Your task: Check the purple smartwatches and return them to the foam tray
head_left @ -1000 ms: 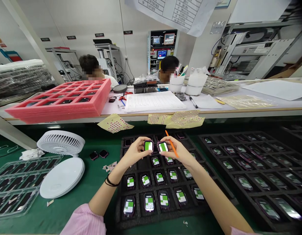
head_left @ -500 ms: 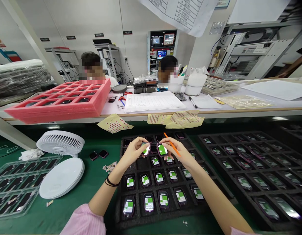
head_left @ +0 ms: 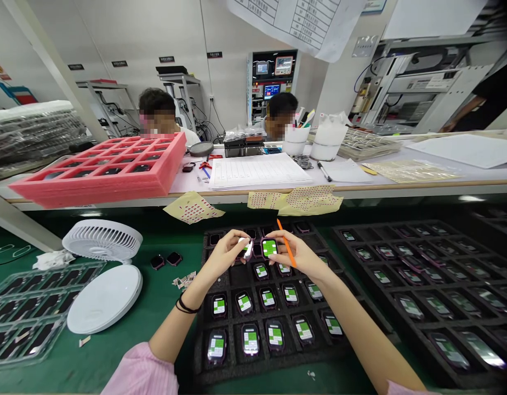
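My left hand (head_left: 231,248) pinches a smartwatch body (head_left: 247,249) with a lit white and green screen, tilted on its side. In my right hand (head_left: 296,249) is a second smartwatch body (head_left: 269,248), its green and white screen facing me. An orange pen-like stick (head_left: 286,241) is also tucked among the fingers of that hand. Both hands are closed over the far half of a black foam tray (head_left: 232,274). Several watch bodies with lit green and white screens lie in its compartments, such as one watch (head_left: 268,298) in the middle.
Another black foam tray (head_left: 395,318) of watches lies at right. At left stand a white fan (head_left: 105,296) and a clear plastic tray (head_left: 43,359) of dark parts. Two dark watch bodies (head_left: 166,260) rest on the green mat. A shelf edge (head_left: 237,196) with a pink foam tray (head_left: 163,181) runs behind.
The right-hand watch has shifted slightly left and up, and the orange stick stands more upright. The left-hand watch has turned more onto its edge.
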{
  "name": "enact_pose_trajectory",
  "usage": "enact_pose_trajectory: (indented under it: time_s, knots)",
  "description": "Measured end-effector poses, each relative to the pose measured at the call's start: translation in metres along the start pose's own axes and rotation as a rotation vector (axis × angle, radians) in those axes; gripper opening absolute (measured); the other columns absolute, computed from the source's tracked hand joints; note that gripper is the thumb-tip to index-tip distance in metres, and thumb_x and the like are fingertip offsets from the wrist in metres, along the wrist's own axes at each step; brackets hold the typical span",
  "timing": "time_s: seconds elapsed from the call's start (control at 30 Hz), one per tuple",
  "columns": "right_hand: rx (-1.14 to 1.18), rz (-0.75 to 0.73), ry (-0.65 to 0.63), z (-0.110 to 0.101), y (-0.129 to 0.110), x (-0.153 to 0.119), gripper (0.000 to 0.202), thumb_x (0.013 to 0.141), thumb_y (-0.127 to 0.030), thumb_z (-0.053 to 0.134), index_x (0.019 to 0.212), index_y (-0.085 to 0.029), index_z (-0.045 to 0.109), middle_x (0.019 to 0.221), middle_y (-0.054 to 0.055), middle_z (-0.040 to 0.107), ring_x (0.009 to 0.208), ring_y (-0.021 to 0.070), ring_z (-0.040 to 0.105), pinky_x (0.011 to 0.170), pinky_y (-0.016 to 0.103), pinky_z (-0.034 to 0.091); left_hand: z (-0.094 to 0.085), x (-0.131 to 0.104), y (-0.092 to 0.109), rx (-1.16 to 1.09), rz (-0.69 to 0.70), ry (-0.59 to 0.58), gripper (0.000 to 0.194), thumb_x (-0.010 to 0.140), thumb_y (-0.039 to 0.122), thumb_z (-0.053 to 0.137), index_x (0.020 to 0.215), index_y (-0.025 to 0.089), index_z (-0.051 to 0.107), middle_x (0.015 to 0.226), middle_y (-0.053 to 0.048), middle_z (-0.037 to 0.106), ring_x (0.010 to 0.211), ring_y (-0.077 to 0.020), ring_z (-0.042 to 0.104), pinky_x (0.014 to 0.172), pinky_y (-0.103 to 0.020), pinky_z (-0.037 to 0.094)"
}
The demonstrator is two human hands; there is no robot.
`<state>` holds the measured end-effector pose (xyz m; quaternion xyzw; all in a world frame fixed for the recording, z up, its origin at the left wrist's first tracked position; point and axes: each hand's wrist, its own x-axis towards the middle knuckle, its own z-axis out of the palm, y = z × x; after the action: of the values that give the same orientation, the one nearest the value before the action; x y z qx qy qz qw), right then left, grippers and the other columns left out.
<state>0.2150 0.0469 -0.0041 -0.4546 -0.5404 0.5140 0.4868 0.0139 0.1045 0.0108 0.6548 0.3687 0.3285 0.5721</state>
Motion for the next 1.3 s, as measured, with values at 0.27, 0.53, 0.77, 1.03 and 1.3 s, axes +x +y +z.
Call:
enact_pose_trajectory:
  time_s: [0.27,0.53,0.77,1.03,1.3]
  knots:
    - [0.025,0.024,0.154,-0.0006,0.0032,0.0027,0.039,0.063,-0.036,0.080,0.092,-0.020,0.060,0.078,-0.003,0.060,0.041,0.0032,0.046,0.040,0.021,0.037,-0.0002,0.0001,-0.0015,0.019,-0.002,-0.029,0.042,0.076,0.054,0.061,0.095,0.016,0.054,0.077,0.000,0.059,0.049,-0.0067,0.053,0.036,-0.016,0.030]
    - [0.040,0.043,0.261,0.0034,-0.0041,-0.0007,0.030,0.067,-0.042,0.075,0.081,-0.020,0.061,0.069,-0.005,0.048,0.049,0.0057,0.043,0.040,0.019,0.037,-0.0001,0.0022,-0.0078,0.005,0.017,-0.026,0.042,0.077,0.054,0.060,0.096,0.017,0.054,0.078,0.000,0.060,0.048,-0.0073,0.056,0.036,-0.016,0.029]
    - [0.108,0.010,0.113,-0.0016,0.0004,0.0000,0.029,0.082,-0.044,0.060,0.098,-0.020,0.059,0.070,-0.002,0.055,0.054,0.0108,0.058,0.042,0.021,0.034,-0.0012,0.0023,-0.0093,0.011,0.036,-0.025,0.040,0.079,0.054,0.057,0.097,0.017,0.054,0.081,-0.001,0.060,0.046,-0.0062,0.054,0.035,-0.016,0.029]
    - [0.090,-0.044,0.037,0.0002,-0.0015,0.0008,0.032,0.079,-0.039,0.065,0.104,-0.021,0.055,0.085,0.001,0.059,0.055,0.0099,0.059,0.044,0.023,0.039,-0.0036,0.0017,-0.0073,0.038,0.050,-0.019,0.043,0.080,0.055,0.056,0.099,0.017,0.055,0.079,-0.001,0.058,0.050,-0.0070,0.052,0.037,-0.017,0.031]
    - [0.087,-0.060,-0.039,-0.0022,0.0034,0.0022,0.041,0.074,-0.032,0.071,0.110,-0.024,0.052,0.098,0.004,0.058,0.066,0.0131,0.063,0.045,0.022,0.040,-0.0056,0.0032,-0.0093,0.033,0.071,0.006,0.042,0.081,0.054,0.055,0.102,0.018,0.057,0.078,0.000,0.057,0.050,-0.0068,0.051,0.037,-0.016,0.035]
